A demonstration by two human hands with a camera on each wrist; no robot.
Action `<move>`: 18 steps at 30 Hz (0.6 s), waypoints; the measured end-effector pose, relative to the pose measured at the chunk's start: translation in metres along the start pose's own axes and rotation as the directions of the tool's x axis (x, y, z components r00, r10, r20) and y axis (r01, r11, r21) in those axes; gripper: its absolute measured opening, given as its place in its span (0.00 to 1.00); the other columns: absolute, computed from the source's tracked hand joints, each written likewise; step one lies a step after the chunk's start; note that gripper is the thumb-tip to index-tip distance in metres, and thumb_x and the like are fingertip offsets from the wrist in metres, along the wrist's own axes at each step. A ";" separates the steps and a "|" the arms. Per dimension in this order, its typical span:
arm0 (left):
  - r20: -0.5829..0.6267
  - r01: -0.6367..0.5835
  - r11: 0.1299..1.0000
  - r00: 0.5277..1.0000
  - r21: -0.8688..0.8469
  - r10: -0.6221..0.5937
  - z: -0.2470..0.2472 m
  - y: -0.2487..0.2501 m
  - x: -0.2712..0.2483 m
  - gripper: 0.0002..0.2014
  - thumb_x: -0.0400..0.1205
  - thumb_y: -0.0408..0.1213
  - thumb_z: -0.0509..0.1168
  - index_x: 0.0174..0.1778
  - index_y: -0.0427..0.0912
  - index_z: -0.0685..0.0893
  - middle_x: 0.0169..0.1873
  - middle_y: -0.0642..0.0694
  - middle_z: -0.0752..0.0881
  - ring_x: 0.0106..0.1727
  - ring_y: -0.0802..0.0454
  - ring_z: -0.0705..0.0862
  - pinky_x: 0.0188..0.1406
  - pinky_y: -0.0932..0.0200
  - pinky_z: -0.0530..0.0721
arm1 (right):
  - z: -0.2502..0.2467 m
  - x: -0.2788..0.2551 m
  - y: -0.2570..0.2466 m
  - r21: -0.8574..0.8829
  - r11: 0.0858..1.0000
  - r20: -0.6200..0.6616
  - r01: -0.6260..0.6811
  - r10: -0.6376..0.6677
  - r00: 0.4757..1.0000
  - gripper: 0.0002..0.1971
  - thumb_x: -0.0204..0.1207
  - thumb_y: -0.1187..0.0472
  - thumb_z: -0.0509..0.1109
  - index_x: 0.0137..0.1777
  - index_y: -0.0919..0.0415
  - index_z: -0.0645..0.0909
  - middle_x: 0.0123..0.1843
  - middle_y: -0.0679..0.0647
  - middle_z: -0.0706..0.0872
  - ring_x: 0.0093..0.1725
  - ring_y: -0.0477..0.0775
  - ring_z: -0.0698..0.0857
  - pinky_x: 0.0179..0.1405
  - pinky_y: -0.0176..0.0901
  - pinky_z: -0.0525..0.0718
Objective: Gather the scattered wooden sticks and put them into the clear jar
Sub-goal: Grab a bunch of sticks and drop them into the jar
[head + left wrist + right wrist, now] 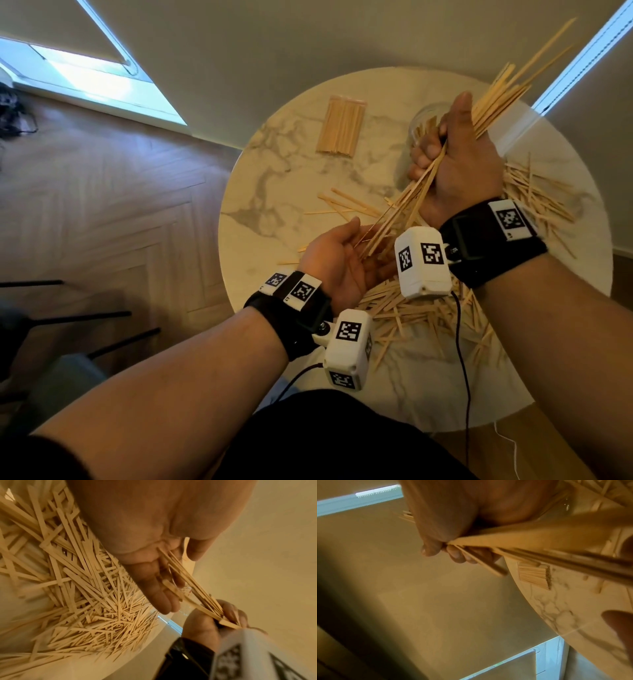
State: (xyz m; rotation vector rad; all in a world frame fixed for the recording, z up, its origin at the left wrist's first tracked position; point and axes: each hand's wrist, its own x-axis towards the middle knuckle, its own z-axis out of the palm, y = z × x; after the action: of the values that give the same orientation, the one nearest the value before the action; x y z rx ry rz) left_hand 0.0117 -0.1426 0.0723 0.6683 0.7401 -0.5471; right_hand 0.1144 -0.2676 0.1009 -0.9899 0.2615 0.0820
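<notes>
My right hand [452, 161] grips a long bundle of wooden sticks [507, 89] in a fist above the round marble table [274, 192]; the bundle slants from upper right down to lower left. Its lower ends rest against the palm of my left hand [346, 260], whose fingers are straight. In the left wrist view those stick ends [180, 572] lie across my left fingers [159, 592]. The right wrist view shows my curled fingers [453, 554] round the bundle [539, 543]. The clear jar [423, 125], with some sticks inside, stands behind my right hand, partly hidden. A pile of scattered sticks [428, 315] lies under both wrists.
A neat, aligned stack of sticks [340, 126] lies at the table's back left. A few loose sticks [346, 205] lie mid-table. More scattered sticks [541, 195] spread at the right. Dark chair legs [102, 329] stand on the wooden floor at the left.
</notes>
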 end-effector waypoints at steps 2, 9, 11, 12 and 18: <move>-0.008 -0.010 1.000 1.000 -0.015 0.010 0.002 0.002 -0.001 0.21 0.94 0.46 0.52 0.64 0.32 0.82 0.39 0.37 0.91 0.31 0.45 0.91 0.25 0.56 0.88 | 0.001 0.002 0.005 -0.008 1.000 0.037 0.005 -0.005 0.999 0.19 0.89 0.46 0.63 0.38 0.55 0.73 0.30 0.53 0.71 0.28 0.50 0.71 0.29 0.43 0.76; -0.045 -0.023 0.999 0.999 -0.035 0.021 0.004 0.011 0.010 0.20 0.94 0.44 0.53 0.59 0.31 0.82 0.37 0.36 0.91 0.31 0.44 0.91 0.25 0.55 0.89 | -0.001 0.007 0.018 -0.044 0.998 0.119 0.034 -0.028 0.993 0.05 0.90 0.56 0.64 0.53 0.56 0.76 0.39 0.54 0.78 0.35 0.51 0.79 0.32 0.45 0.79; -0.055 -0.010 0.999 0.998 -0.045 0.008 0.005 0.014 0.014 0.20 0.94 0.44 0.54 0.58 0.29 0.82 0.36 0.36 0.89 0.31 0.42 0.91 0.26 0.54 0.90 | 0.000 0.008 0.018 -0.051 0.997 0.183 0.051 -0.041 0.982 0.01 0.90 0.61 0.64 0.56 0.57 0.75 0.39 0.55 0.77 0.33 0.50 0.77 0.31 0.44 0.78; -0.061 -0.008 0.999 0.998 -0.052 0.005 0.006 0.016 0.016 0.20 0.94 0.44 0.54 0.59 0.29 0.81 0.38 0.35 0.89 0.33 0.40 0.91 0.28 0.52 0.91 | 0.001 0.008 0.019 -0.051 0.997 0.207 0.052 -0.040 0.978 0.01 0.90 0.63 0.64 0.57 0.58 0.75 0.39 0.56 0.78 0.32 0.50 0.76 0.31 0.44 0.78; -0.016 0.034 0.997 0.999 -0.066 -0.035 0.011 0.025 0.030 0.22 0.93 0.44 0.53 0.56 0.29 0.85 0.42 0.35 0.87 0.39 0.40 0.88 0.53 0.41 0.87 | 0.007 0.001 0.029 -0.094 0.996 0.311 0.000 0.029 0.950 0.07 0.90 0.60 0.62 0.53 0.63 0.77 0.29 0.55 0.76 0.25 0.51 0.72 0.30 0.45 0.74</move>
State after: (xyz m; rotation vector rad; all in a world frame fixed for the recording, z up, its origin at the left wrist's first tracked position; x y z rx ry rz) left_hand 0.0513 -0.1401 0.0642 0.6002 0.7838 -0.5470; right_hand 0.1116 -0.2463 0.0805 -1.0511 -0.0267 0.2640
